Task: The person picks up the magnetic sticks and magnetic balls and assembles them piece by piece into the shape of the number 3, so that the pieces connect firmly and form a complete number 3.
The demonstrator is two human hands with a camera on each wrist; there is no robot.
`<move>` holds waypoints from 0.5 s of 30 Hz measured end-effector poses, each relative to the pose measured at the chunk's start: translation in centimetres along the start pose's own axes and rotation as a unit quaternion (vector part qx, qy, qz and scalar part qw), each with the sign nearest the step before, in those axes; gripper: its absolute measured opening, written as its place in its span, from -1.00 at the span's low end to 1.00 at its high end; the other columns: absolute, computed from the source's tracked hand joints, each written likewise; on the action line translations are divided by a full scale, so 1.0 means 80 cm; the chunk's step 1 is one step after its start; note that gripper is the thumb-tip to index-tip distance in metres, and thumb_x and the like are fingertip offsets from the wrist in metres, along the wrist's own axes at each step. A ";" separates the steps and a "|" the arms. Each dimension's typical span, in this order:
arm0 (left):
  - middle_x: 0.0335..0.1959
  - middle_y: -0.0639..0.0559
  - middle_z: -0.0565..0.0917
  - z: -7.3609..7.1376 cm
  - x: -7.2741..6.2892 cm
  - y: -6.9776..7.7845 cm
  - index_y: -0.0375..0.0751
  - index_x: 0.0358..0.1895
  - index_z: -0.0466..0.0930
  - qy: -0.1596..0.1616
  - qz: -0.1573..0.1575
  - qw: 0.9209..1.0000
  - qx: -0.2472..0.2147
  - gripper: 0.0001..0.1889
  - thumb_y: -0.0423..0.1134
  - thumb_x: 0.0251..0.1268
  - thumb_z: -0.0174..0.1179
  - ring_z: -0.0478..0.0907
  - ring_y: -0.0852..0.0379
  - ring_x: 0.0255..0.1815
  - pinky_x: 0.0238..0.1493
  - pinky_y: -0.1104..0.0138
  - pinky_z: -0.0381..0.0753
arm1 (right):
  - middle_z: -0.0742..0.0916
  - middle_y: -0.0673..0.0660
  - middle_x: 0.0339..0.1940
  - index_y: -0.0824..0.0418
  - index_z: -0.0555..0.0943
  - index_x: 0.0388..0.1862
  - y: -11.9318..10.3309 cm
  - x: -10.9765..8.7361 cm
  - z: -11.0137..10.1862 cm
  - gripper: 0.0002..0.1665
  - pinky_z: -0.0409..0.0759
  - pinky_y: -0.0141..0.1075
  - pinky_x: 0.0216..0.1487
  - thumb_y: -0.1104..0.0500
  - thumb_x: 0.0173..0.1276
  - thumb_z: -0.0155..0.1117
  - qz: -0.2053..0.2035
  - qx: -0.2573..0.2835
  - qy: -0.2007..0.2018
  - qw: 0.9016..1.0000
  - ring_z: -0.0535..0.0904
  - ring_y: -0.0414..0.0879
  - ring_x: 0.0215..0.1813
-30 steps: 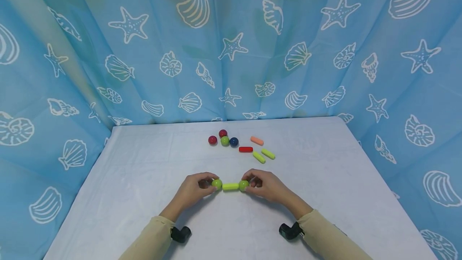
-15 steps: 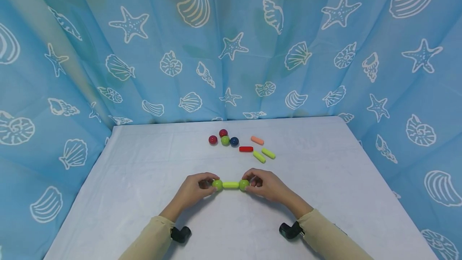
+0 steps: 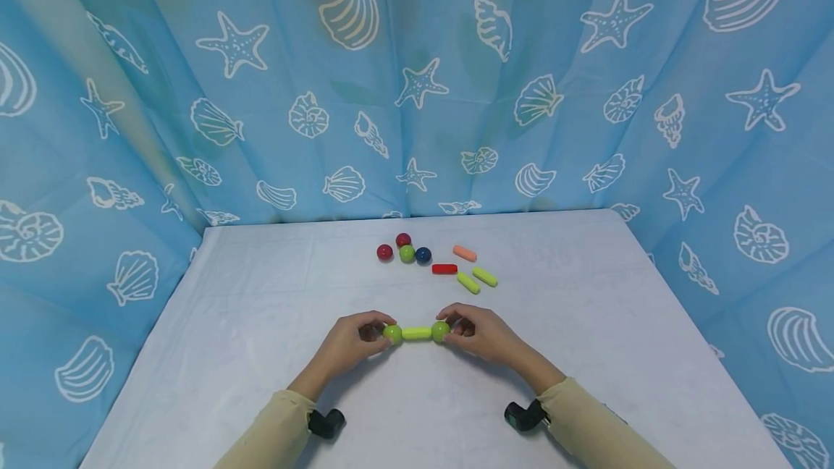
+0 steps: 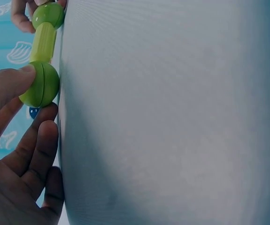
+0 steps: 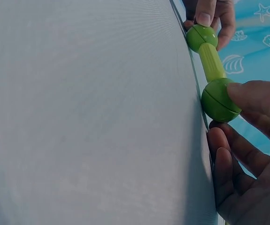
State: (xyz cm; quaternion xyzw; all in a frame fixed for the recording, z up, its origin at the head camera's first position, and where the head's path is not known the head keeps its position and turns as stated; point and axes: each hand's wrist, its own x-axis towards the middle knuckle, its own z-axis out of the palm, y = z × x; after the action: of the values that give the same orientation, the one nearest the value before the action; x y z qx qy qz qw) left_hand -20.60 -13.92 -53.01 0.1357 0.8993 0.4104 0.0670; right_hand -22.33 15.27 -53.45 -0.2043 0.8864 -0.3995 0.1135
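A short yellow-green rod (image 3: 417, 334) lies between two green balls, touching both in a straight row. My left hand (image 3: 352, 339) pinches the left green ball (image 3: 393, 333) between thumb and fingers. The right green ball (image 3: 440, 331) is pinched by my right hand (image 3: 481, 334). In the left wrist view, the thumb presses the seamed near ball (image 4: 42, 85), and the ribbed rod (image 4: 43, 43) joins on beyond it. The right wrist view has the same row from the other end, with its near ball (image 5: 220, 100) under the right thumb.
Behind the hands lie two red balls (image 3: 385, 252), a green ball (image 3: 407, 254) and a dark blue ball (image 3: 423, 255). Right of them are an orange rod (image 3: 465, 252), a red rod (image 3: 444, 269) and two yellow-green rods (image 3: 468, 282). A blue curtain (image 3: 417, 129) hangs behind the white-covered table (image 3: 260, 273).
The rod has shifted slightly away from the person and come level with the two balls. Both hands keep their pinch and stay almost where they were.
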 end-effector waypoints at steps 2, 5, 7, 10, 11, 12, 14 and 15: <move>-0.26 0.22 0.68 0.000 0.000 0.000 0.07 -0.01 0.74 0.001 0.000 1.000 0.000 -0.73 -0.21 0.22 0.45 0.51 0.18 -0.30 -0.25 0.35 0.54 | 0.69 -0.14 -0.10 -0.04 0.62 0.13 0.001 0.000 0.001 -0.59 0.59 -0.39 -0.14 0.15 0.33 0.47 0.001 0.000 0.003 1.000 0.56 -0.19 -0.21; -0.26 0.22 0.68 0.000 0.000 0.000 0.07 -0.01 0.74 0.002 0.002 1.000 0.002 -0.73 -0.21 0.22 0.45 0.51 0.18 -0.30 -0.25 0.35 0.54 | 0.68 -0.14 -0.13 -0.03 0.60 0.12 0.003 0.001 0.001 -0.60 0.58 -0.40 -0.16 0.13 0.33 0.47 0.002 0.003 0.008 1.000 0.55 -0.21 -0.22; -0.26 0.21 0.68 0.001 0.000 0.000 0.07 -0.01 0.74 0.002 0.003 1.000 0.004 -0.73 -0.21 0.22 0.45 0.50 0.19 -0.30 -0.25 0.35 0.54 | 0.68 -0.13 -0.14 -0.02 0.60 0.08 0.004 0.001 0.001 -0.63 0.58 -0.39 -0.17 0.13 0.33 0.47 0.000 0.006 0.009 1.000 0.55 -0.20 -0.23; -0.24 0.21 0.68 0.002 -0.001 0.001 0.09 0.01 0.72 0.000 0.001 1.000 0.007 -0.72 -0.21 0.24 0.44 0.51 0.19 -0.29 -0.24 0.34 0.55 | 0.68 -0.14 -0.14 -0.03 0.61 0.03 0.005 0.002 0.001 -0.68 0.57 -0.39 -0.17 0.13 0.34 0.46 -0.002 0.011 0.005 1.000 0.55 -0.20 -0.22; -0.23 0.20 0.68 0.002 -0.001 0.001 0.09 0.02 0.72 -0.001 0.001 1.000 0.008 -0.72 -0.21 0.25 0.43 0.51 0.19 -0.28 -0.23 0.33 0.56 | 0.68 -0.13 -0.14 -0.02 0.62 0.03 0.005 0.002 0.001 -0.69 0.57 -0.39 -0.17 0.14 0.35 0.45 -0.004 0.012 0.004 1.000 0.55 -0.20 -0.22; -0.22 0.20 0.68 0.002 -0.002 0.002 0.09 0.04 0.71 -0.002 0.000 1.000 0.010 -0.71 -0.21 0.25 0.43 0.51 0.19 -0.28 -0.22 0.33 0.56 | 0.68 -0.13 -0.14 -0.01 0.62 0.02 0.005 0.001 0.001 -0.70 0.57 -0.39 -0.17 0.14 0.35 0.45 -0.005 0.014 0.003 1.000 0.55 -0.19 -0.21; -0.21 0.21 0.67 0.002 -0.002 0.002 0.10 0.09 0.70 -0.004 -0.001 1.000 0.015 -0.67 -0.20 0.25 0.42 0.51 0.19 -0.26 -0.20 0.33 0.57 | 0.68 -0.13 -0.14 -0.02 0.62 0.02 0.005 0.001 0.001 -0.70 0.57 -0.39 -0.16 0.13 0.36 0.45 -0.007 0.014 0.001 1.000 0.55 -0.19 -0.21; -0.20 0.20 0.67 0.002 -0.003 0.003 0.09 0.12 0.69 -0.005 0.000 1.000 0.018 -0.64 -0.19 0.25 0.42 0.52 0.19 -0.25 -0.20 0.32 0.57 | 0.68 -0.13 -0.14 -0.02 0.62 0.03 0.005 0.001 0.000 -0.70 0.57 -0.39 -0.16 0.13 0.36 0.45 -0.008 0.014 0.000 1.000 0.55 -0.19 -0.21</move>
State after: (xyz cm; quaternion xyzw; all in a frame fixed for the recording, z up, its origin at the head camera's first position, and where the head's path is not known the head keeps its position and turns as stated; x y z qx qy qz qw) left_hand -20.32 -13.75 -52.91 0.1388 0.9062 0.3934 0.0687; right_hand -22.48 15.44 -53.74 -0.2095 0.8791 -0.4130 0.1131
